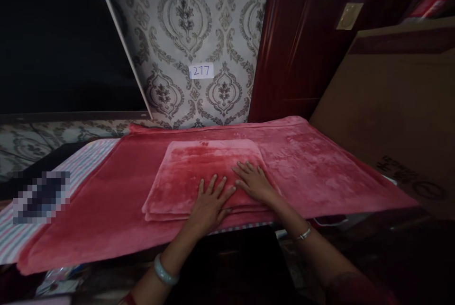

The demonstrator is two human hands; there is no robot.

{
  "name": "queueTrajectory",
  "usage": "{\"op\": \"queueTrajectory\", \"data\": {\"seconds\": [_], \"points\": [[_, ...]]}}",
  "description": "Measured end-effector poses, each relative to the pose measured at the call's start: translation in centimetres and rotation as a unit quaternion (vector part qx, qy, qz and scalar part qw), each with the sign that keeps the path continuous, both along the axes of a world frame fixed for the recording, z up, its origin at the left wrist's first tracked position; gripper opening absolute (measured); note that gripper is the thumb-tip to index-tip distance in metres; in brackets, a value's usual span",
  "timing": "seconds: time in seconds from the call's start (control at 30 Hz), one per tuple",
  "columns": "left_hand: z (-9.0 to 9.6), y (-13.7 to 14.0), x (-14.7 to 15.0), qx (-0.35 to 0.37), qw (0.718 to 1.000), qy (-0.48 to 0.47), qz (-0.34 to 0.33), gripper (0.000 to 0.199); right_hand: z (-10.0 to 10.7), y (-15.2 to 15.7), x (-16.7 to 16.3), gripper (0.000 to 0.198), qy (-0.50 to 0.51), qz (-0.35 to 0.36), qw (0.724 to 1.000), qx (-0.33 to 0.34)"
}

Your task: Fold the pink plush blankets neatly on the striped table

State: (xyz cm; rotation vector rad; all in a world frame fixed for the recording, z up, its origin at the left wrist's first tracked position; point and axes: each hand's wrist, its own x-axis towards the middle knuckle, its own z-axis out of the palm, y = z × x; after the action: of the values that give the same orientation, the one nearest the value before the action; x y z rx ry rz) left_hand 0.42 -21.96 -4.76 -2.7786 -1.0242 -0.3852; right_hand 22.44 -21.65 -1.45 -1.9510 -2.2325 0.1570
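A folded red plush cloth (185, 172) lies flat in a neat square, its layered edge toward me. Beneath it a larger pink-red plush blanket (106, 205) is spread out. My left hand (209, 205) rests on the near part of the folded cloth, fingers spread and stretched forward. On the cloth's right side lies my right hand (256, 182), also flat with fingers apart. Neither hand grips anything. The underside of both palms is hidden.
A striped cloth (88, 153) shows under the blanket at the left. To the right leans a large cardboard box (384, 115). Behind stand a dark screen (67, 40), patterned wallpaper (185, 16) with a paper label (201, 70) reading 277, and a dark red door (302, 35).
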Motion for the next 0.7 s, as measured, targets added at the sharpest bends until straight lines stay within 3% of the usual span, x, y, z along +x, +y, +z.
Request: {"op": "queueTrajectory", "data": {"seconds": [0.17, 0.37, 0.47, 0.57, 0.7], "points": [[0.0, 0.1, 0.1, 0.006, 1.0, -0.002, 0.003, 0.061, 1.7, 3.2, 0.3, 0.061, -0.003, -0.102, 0.994, 0.048], [0.2, -0.5, 0.0, -0.021, 1.0, -0.002, 0.009, 0.062, -1.1, 4.7, 0.7, 0.06, -0.01, -0.16, 0.987, 0.025], [1.8, 0.0, -0.2, -0.087, 0.996, -0.003, -0.011, 0.059, -1.4, 4.5, 0.7, 0.06, -0.011, -0.16, 0.987, 0.018], [4.6, 1.9, -0.5, -0.13, 0.991, -0.031, 0.0, 0.043, 0.0, 4.6, 0.4, 0.059, -0.007, -0.159, 0.987, -0.008], [6.9, 5.4, -0.9, -0.084, 0.986, -0.033, 0.141, 0.059, 2.6, 6.1, -0.7, 0.058, 0.003, -0.11, 0.994, -0.004]]}}
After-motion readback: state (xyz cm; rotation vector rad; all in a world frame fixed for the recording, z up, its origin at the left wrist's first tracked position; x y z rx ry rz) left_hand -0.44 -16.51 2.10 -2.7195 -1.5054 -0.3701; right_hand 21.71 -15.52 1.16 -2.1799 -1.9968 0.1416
